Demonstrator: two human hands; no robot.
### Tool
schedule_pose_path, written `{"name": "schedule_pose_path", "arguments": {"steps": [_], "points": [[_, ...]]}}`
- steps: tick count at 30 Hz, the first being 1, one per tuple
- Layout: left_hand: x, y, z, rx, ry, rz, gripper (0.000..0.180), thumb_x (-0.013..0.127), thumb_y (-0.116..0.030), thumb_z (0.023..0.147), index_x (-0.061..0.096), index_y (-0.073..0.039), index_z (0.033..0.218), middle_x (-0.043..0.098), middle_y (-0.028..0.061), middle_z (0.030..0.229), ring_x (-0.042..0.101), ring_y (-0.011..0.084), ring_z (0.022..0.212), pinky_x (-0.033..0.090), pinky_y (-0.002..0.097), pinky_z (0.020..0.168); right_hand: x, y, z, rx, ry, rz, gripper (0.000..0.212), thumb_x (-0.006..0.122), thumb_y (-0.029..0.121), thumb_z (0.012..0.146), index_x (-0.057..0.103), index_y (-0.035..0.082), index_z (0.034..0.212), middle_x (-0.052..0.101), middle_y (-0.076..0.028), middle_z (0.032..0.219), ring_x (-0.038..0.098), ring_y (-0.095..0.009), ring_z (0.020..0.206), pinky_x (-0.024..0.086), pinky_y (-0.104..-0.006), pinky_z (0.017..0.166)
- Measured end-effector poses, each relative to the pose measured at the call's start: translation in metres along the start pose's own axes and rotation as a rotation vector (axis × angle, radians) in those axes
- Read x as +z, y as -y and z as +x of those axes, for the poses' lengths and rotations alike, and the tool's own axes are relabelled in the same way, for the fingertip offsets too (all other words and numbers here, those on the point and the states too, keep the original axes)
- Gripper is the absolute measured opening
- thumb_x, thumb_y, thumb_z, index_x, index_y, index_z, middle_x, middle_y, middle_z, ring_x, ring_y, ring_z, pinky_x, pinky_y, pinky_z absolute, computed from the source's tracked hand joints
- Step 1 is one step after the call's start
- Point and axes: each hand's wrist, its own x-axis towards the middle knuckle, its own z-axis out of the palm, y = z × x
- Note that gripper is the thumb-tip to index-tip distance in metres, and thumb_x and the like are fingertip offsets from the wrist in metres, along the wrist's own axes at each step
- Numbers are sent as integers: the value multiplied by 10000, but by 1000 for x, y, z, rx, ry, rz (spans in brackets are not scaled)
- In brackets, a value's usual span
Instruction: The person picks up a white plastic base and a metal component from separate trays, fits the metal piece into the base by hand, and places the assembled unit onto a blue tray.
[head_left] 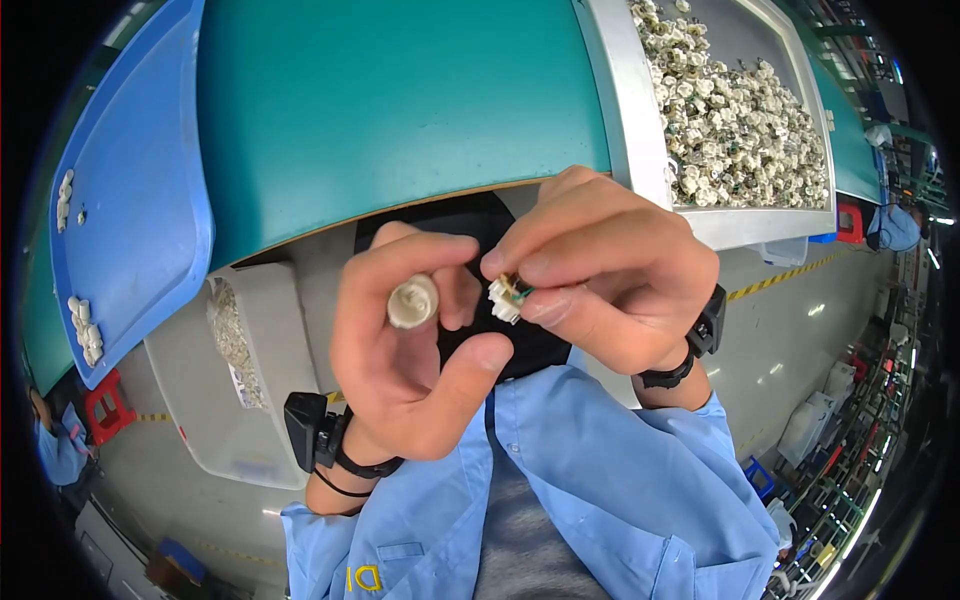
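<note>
Just past the edge of the green table, both my hands are raised in front of my body. My left hand point(405, 350) has a small, round, off-white plastic cap point(413, 301) tucked among its curled fingers, hollow side showing. Its thumb stands apart from the cap. Between thumb and fingertips, my right hand point(615, 275) pinches a small white plastic part point(504, 300) with green and brownish bits on it. The cap and the part are a short way apart, not touching. My fingers partly hide both pieces.
The green table point(400, 110) lies ahead. At the right, a white-rimmed tray point(640, 110) holds a heap of small white parts point(740, 130). A blue tray point(140, 150) at the left carries several white pieces point(85, 330). Below it stands a translucent bin point(180, 400) with more small parts.
</note>
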Motion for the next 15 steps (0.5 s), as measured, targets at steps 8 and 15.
{"name": "schedule_pose_path", "arguments": {"steps": [8,15], "points": [[-2,19,7,325,-49,482,238,679,-18,804,637,51,1028,558,89,851,488,138,692,400,272,613,28,1,-19,287,-295,252,199,709,-48,821,624,-25,999,682,-179,899,621,-217,785,484,-328,664],[-30,9,2,242,28,412,173,635,-13,793,646,66,946,583,112,812,494,151,642,387,266,559,32,-11,-12,86,-171,-6,190,722,-65,786,659,-35,963,670,-139,831,595,-203,663,458,-320,579]]}}
